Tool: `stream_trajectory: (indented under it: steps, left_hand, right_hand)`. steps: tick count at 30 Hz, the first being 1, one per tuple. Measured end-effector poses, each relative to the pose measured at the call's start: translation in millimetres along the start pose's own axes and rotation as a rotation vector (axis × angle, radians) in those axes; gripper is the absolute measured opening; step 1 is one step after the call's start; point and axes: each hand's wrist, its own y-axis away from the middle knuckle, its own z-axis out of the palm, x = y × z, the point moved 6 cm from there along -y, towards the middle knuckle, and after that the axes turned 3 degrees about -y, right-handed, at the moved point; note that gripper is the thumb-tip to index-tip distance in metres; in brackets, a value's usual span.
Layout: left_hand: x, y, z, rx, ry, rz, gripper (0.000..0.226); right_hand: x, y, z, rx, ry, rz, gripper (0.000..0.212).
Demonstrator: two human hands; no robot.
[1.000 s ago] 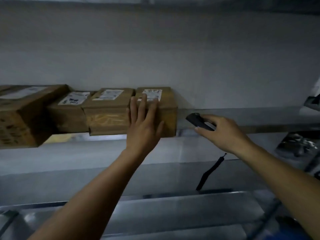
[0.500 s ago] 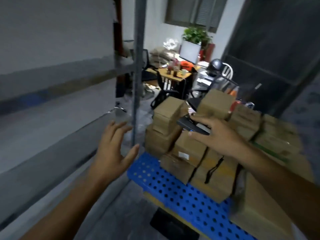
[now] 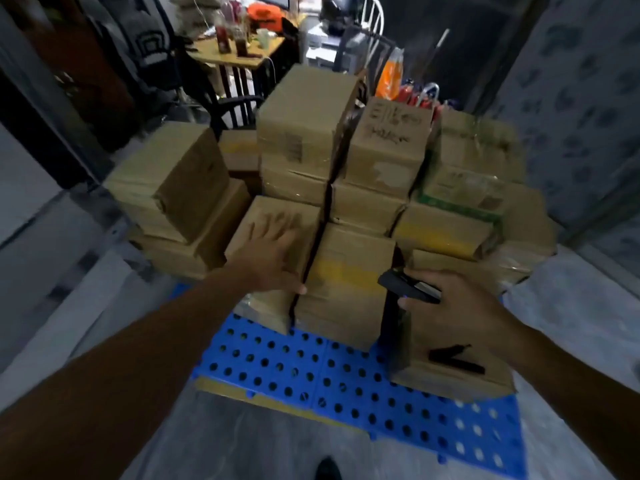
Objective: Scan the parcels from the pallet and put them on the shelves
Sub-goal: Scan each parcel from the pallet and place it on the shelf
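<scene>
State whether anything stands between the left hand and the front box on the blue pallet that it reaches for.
Nothing visible does: the left hand lies right on that box. The right hand, holding the scanner, is off to the side.

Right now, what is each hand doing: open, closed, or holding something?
Left hand: open, fingers spread flat on top of a parcel.
Right hand: grips the black scanner.
</scene>
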Motion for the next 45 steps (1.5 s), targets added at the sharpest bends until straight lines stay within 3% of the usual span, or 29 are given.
stream_trajectory:
  steps: [3, 6, 10, 14, 16, 21, 26, 28, 30, 33, 35, 37, 39, 42, 45]
  left_hand:
    - [-3.9, -5.4, 24.1, -0.023, -0.058, 0.012, 0.138]
    - [3.4, 11.7, 29.8, 0.059, -0.122, 0.046, 0.125]
    - [23.0, 35.7, 38.8, 0.037, -0.28, 0.098, 0.115]
    - [38.2, 43.6, 38.2, 0.034, -0.402, 0.123, 0.07]
    - [40.9, 53.0, 29.6, 0.081, -0.409, 0.13, 0.06]
    - [33.7, 86.6, -7.1, 0.23, -0.055, 0.05, 0.072]
    - [53.5, 104.2, -35.6, 0.604, 0.859, 0.175, 0.07]
    - [73.8, 94.5, -25.7, 0.615, 1.145, 0.156, 0.068]
    - [98.1, 83.3, -4.4, 0.518, 1.292, 0.136, 0.067]
    - [115.2, 78.1, 20.5, 0.455, 1.289, 0.19, 0.074]
    - [106.7, 79.2, 15.0, 0.526, 1.087, 0.21, 0.077]
    - [97.2, 77.4, -0.8, 0.592, 0.776, 0.246, 0.078]
    - [91.9, 73.2, -12.9, 0.559, 0.613, 0.242, 0.078]
    - [89.4, 73.1, -6.4, 0.501, 0.726, 0.195, 0.075]
    - [80.2, 82.2, 26.7, 0.493, 1.096, 0.135, 0.063]
  right_hand:
    - [24.0, -20.3, 20.1, -0.018, 0.082, -0.002, 0.058]
    - [36.4, -33.7, 36.2, -0.028, 0.09, -0.016, 0.064]
    - [39.1, -41.3, 50.0, -0.081, 0.058, -0.015, 0.07]
    - [24.0, -37.0, 51.4, -0.085, -0.007, -0.046, 0.069]
    - [16.9, -32.4, 46.6, -0.072, -0.042, -0.069, 0.065]
    - [13.9, -15.8, 30.3, 0.035, -0.044, -0.083, 0.058]
    - [12.5, 2.0, 14.7, 0.084, -0.121, -0.08, 0.05]
    - [15.9, 8.1, 8.6, 0.134, -0.144, -0.063, 0.057]
    - [22.0, 14.4, 3.7, 0.164, -0.14, -0.034, 0.07]
    - [30.4, 22.3, -1.2, 0.139, -0.127, -0.025, 0.074]
    - [34.9, 25.4, -2.8, 0.131, -0.084, -0.048, 0.066]
    - [36.0, 27.8, -2.0, 0.136, -0.062, -0.053, 0.069]
    - [34.6, 28.1, 0.5, 0.152, -0.062, -0.073, 0.075]
    - [30.5, 26.4, 0.9, 0.148, -0.105, -0.075, 0.068]
    - [24.4, 25.1, -11.6, 0.098, -0.177, -0.09, 0.067]
